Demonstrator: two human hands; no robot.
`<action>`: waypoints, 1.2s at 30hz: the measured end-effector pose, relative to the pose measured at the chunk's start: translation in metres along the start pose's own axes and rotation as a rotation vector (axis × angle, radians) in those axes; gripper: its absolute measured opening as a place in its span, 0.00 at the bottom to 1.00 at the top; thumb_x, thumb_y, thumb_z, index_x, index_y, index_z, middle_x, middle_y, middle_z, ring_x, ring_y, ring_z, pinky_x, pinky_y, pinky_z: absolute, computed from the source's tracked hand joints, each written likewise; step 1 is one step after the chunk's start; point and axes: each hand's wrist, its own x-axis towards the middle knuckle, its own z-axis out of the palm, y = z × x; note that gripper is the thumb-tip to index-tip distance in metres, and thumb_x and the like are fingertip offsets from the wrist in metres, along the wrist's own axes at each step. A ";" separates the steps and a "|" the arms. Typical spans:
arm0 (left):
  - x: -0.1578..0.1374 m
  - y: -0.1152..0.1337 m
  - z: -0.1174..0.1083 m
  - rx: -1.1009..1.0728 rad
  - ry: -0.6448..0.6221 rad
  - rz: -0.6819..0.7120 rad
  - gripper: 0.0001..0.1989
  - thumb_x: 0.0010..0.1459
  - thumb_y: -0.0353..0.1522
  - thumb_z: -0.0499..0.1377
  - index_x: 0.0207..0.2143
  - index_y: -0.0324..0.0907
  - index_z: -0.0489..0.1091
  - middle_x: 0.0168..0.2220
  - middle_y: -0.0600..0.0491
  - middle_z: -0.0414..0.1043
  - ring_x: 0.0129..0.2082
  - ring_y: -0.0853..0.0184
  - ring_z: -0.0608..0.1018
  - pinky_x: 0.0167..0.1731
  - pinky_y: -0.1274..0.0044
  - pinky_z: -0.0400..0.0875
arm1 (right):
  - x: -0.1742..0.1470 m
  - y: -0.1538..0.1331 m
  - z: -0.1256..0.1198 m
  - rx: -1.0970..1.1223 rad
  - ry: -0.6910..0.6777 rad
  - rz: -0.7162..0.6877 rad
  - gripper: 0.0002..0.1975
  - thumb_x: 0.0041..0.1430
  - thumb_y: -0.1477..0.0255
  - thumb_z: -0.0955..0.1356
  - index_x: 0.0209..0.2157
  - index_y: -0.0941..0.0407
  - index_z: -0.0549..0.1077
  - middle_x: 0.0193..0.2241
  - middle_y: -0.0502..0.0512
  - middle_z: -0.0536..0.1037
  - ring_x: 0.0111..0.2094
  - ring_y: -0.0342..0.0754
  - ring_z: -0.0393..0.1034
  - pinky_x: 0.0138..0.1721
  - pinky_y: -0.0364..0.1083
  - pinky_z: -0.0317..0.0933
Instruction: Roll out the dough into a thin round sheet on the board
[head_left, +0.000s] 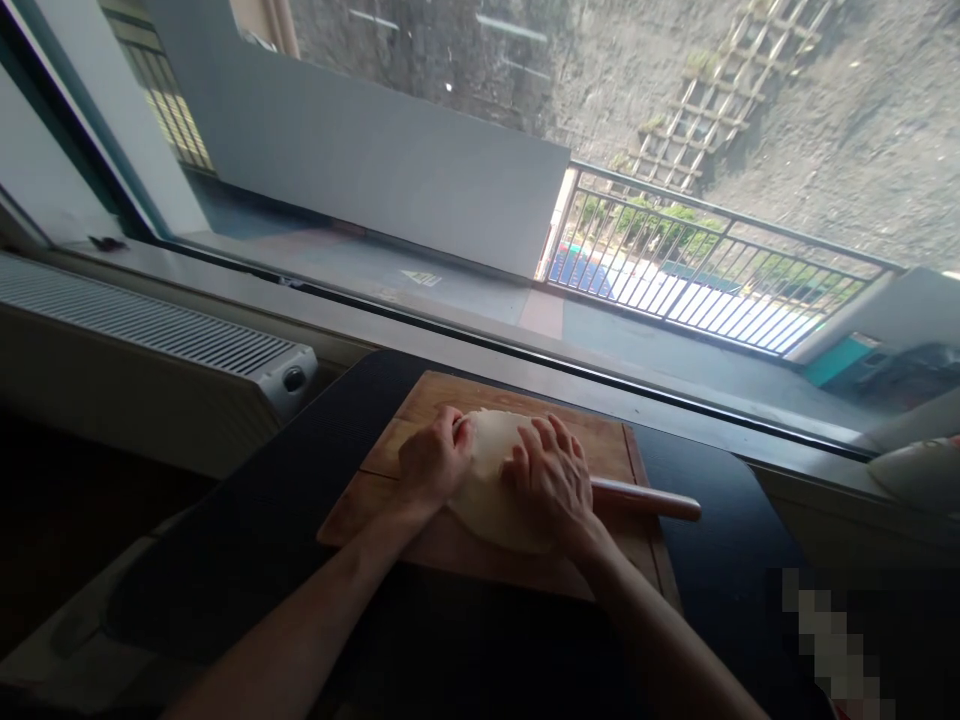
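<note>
A flat, pale round of dough [491,490] lies on a wooden board [382,490]. At its left edge is my left hand [439,455], fingers curled closed on the dough's rim. My right hand [551,475] lies over a wooden rolling pin [645,497], palm down, with its fingers stretched forward and slightly apart. The pin sits across the right part of the dough, and its right end sticks out past the board. Part of the pin is hidden beneath my right hand.
The board rests on a dark table [712,500] with rounded corners. Beyond it run a windowsill [465,350] and a window onto a walkway with a metal railing [697,260]. A white radiator [150,360] stands at the left. A pale rounded object [919,472] is at the right edge.
</note>
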 end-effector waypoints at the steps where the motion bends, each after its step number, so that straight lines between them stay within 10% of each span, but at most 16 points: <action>1: 0.000 0.000 0.000 0.002 -0.004 -0.001 0.16 0.61 0.43 0.43 0.37 0.45 0.65 0.30 0.54 0.74 0.30 0.64 0.75 0.26 0.77 0.57 | 0.017 0.006 0.002 0.002 0.003 0.034 0.20 0.64 0.63 0.52 0.52 0.53 0.64 0.55 0.56 0.62 0.60 0.53 0.42 0.57 0.53 0.41; 6: -0.001 0.001 -0.003 0.018 -0.016 -0.004 0.16 0.61 0.43 0.43 0.37 0.45 0.65 0.29 0.53 0.74 0.30 0.64 0.75 0.26 0.77 0.57 | 0.093 0.036 0.008 0.036 -0.120 0.294 0.21 0.64 0.65 0.51 0.51 0.56 0.64 0.53 0.63 0.62 0.55 0.55 0.52 0.52 0.55 0.50; 14: -0.001 0.004 -0.004 0.010 -0.017 -0.031 0.16 0.60 0.43 0.44 0.37 0.45 0.65 0.29 0.54 0.74 0.31 0.64 0.76 0.27 0.77 0.58 | 0.009 0.007 0.005 0.010 -0.058 0.024 0.22 0.64 0.62 0.53 0.56 0.51 0.59 0.59 0.55 0.56 0.62 0.54 0.37 0.58 0.55 0.38; 22: -0.001 0.004 -0.005 0.024 -0.020 -0.018 0.16 0.60 0.43 0.44 0.38 0.45 0.65 0.30 0.53 0.74 0.31 0.64 0.75 0.27 0.77 0.58 | 0.093 0.038 0.007 0.010 -0.011 0.210 0.21 0.64 0.65 0.51 0.54 0.56 0.61 0.55 0.62 0.60 0.60 0.54 0.45 0.56 0.56 0.42; 31: -0.001 0.003 -0.002 -0.015 0.001 -0.004 0.16 0.60 0.43 0.44 0.37 0.44 0.65 0.31 0.53 0.75 0.31 0.65 0.75 0.28 0.77 0.58 | -0.015 -0.007 -0.002 0.044 -0.104 -0.063 0.24 0.64 0.59 0.51 0.58 0.51 0.56 0.59 0.50 0.57 0.63 0.51 0.35 0.60 0.54 0.35; 36: 0.000 0.003 -0.002 -0.002 -0.013 -0.017 0.16 0.60 0.43 0.44 0.37 0.45 0.65 0.30 0.53 0.75 0.31 0.64 0.75 0.27 0.77 0.57 | 0.050 0.022 0.007 0.016 -0.099 0.072 0.25 0.64 0.57 0.50 0.55 0.52 0.60 0.59 0.56 0.57 0.62 0.55 0.39 0.57 0.58 0.38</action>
